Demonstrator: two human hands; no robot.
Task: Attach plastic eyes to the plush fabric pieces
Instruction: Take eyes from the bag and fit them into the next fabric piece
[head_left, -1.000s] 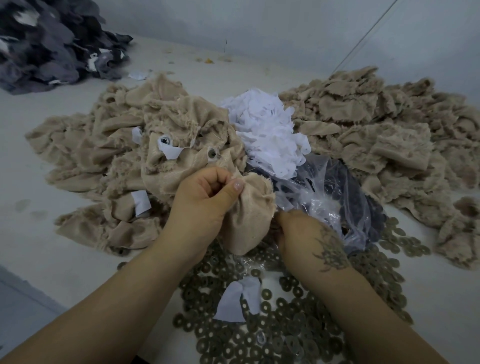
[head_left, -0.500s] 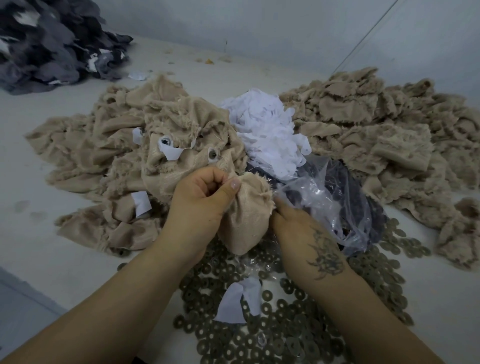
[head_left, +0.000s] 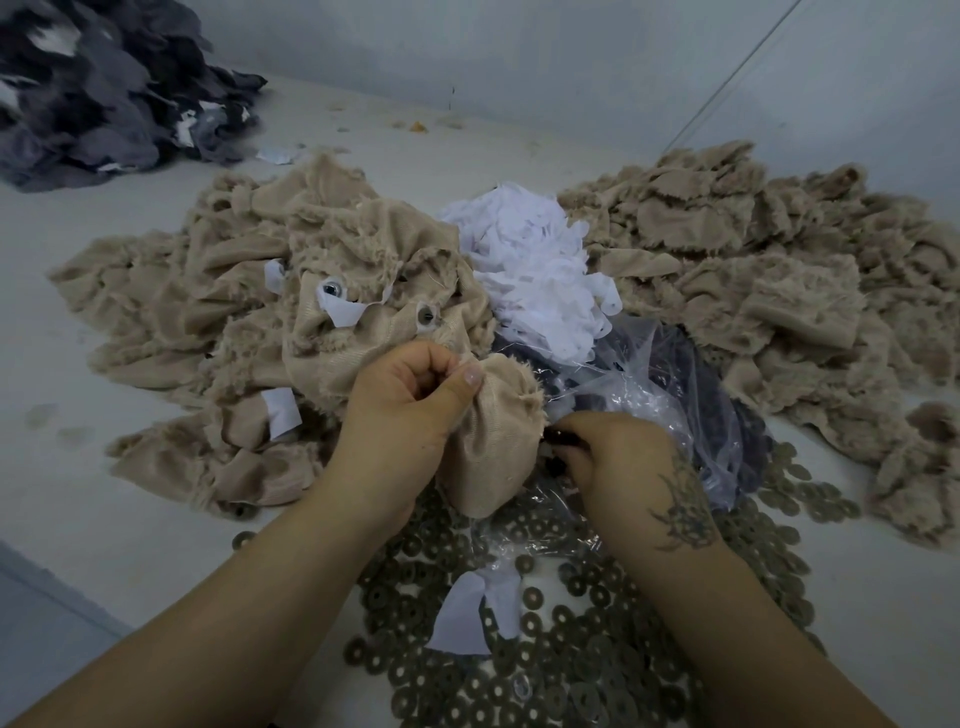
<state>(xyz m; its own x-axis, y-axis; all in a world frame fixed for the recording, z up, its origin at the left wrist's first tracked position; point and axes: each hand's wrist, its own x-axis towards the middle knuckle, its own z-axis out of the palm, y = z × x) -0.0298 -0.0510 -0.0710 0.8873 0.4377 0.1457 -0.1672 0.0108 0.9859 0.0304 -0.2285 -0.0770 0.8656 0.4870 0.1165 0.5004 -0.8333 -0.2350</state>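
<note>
**Right hand back from the bag, eye at the fabric edge**

We note the right hand (head_left: 621, 457) has drawn back from the clear bag (head_left: 670, 395) toward the beige plush piece (head_left: 493, 441), its fingers now pinching a small dark part, probably a plastic eye (head_left: 558, 437). We judge insertion comes next. The left hand (head_left: 410, 400) has stayed curled round the bunched piece, just above the washers (head_left: 571, 649) on the surface (head_left: 78, 493). The fabric shows its woven backing and frayed pile edge.
</note>
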